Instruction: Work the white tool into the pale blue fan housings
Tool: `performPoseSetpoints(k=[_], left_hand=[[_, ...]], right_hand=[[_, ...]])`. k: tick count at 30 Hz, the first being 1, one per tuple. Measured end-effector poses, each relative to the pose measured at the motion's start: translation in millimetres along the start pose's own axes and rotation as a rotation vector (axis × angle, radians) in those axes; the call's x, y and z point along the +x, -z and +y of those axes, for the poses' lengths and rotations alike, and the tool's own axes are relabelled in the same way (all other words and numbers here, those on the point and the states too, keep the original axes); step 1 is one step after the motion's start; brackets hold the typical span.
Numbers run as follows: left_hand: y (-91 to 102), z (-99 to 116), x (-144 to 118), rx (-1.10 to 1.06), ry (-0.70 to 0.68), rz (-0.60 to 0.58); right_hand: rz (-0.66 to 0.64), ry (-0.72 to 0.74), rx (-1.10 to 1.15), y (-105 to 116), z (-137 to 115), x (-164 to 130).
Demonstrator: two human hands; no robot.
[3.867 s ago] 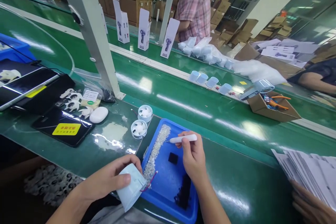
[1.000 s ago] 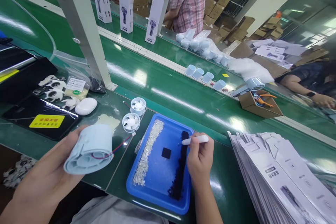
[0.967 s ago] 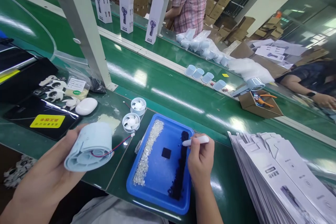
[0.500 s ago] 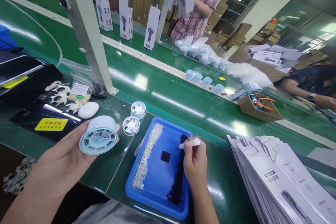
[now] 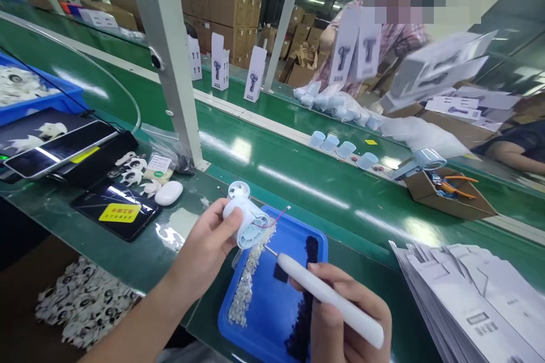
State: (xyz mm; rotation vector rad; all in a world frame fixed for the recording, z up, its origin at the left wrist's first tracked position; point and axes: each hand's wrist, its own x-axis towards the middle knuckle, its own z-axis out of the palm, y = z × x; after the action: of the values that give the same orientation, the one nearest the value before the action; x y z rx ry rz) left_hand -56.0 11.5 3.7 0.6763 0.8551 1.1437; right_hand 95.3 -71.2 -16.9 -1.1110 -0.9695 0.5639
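My left hand [image 5: 208, 238] grips a pale blue fan housing [image 5: 251, 226], tilted so its ribbed face looks towards the right. A thin wire with a small plug trails from the housing. In my right hand [image 5: 330, 326] is a white-handled tool [image 5: 327, 295] with a slim metal tip, which points at the housing but stays apart from it. Beneath both hands lies a blue tray [image 5: 223, 317], with clear small pieces [image 5: 240, 300] along its left side and black small pieces [image 5: 300, 326] along its right. A white fan [image 5: 238, 188] sits just behind the housing.
Left are a black phone-like slab [image 5: 128, 232], a white oval case [image 5: 169, 193] and a heap of white parts [image 5: 93, 300] lower down. Flat printed boxes [image 5: 464, 295] are stacked right. Beyond runs a green conveyor [image 5: 289, 159]; a person [image 5: 400, 39] stands across it.
My left hand has brought the fan housing rightwards over the tray and turned it. The tool has lifted from the black pieces, its tip now towards the housing. The view has shifted.
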Motion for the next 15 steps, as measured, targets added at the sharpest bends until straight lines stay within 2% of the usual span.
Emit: performPoseSetpoints(k=[4,12,15], left_hand=[[-8.1,-1.0,-5.0,0.038,-0.001,-0.041],[-15.3,-7.3,-10.9,0.084,0.028,-0.072],[-21.2,-5.3,-7.5,0.168,-0.018,-0.037]], right_hand=[[0.009,-0.047,0.019,-7.0,-14.6,1.5],[0.005,-0.010,0.075,-7.8,-5.3,2.3],[0.023,0.019,-0.104,-8.2,3.1,-1.5]])
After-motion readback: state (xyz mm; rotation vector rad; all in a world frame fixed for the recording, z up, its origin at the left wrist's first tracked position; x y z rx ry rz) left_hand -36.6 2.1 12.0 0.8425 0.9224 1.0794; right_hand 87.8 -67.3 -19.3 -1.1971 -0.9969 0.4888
